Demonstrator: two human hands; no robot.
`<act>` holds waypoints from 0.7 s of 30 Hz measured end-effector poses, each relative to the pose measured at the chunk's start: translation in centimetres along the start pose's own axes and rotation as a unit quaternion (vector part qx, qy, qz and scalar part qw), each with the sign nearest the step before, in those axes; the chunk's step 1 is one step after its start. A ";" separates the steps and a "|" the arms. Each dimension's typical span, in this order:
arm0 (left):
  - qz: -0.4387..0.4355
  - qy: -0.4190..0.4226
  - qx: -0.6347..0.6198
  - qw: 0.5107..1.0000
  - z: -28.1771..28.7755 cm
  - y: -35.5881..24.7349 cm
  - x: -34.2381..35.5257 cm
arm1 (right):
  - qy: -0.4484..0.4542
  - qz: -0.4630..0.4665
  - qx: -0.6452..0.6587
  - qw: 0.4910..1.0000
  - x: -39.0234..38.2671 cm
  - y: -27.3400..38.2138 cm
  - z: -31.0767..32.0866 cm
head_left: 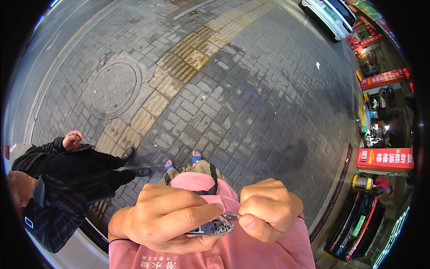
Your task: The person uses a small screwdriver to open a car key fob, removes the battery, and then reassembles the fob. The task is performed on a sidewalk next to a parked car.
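Observation:
Close to my chest, my left hand [174,217] is closed around a small flat device [214,227] with a dark body. Silvery metal parts show at the device's right end. My right hand [266,210] is also closed, with thumb and forefinger pinching a small metal piece [230,216] against that end. Whether this piece is joined to the device I cannot tell. Most of the device's body is hidden by my left fingers.
A person in dark clothes [67,179] stands at my left. Beyond lie grey paving [251,116], yellow tactile tiles [183,58] and a round manhole cover [114,87]. Right are shopfronts with red signs [385,159], a dark car [358,224] and, farther off, a white car [329,18].

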State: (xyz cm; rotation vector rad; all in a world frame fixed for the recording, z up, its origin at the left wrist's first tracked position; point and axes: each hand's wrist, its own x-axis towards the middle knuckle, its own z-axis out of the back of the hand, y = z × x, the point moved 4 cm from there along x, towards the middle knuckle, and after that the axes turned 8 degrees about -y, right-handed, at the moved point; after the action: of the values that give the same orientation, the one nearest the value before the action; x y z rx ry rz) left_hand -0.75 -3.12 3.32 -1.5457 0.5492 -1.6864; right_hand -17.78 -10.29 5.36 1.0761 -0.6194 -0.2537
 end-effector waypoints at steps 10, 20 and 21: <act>0.005 0.021 -0.001 1.000 -0.1 -0.1 0.1 | 0.028 0.012 -0.005 1.000 0.1 -0.4 -0.3; 0.007 0.035 -0.007 0.999 -0.4 -0.3 -0.1 | 0.090 -0.027 0.022 0.995 -0.3 -0.8 -0.7; 0.009 0.037 -0.008 0.999 -0.4 -0.3 0.0 | 0.097 -0.038 0.070 0.992 0.0 -1.0 -0.5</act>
State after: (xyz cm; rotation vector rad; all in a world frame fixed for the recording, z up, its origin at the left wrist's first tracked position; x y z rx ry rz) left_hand -1.20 -3.01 3.46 -1.4895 0.6153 -1.7344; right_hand -17.40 -10.31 4.33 1.2447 -0.4266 -0.1696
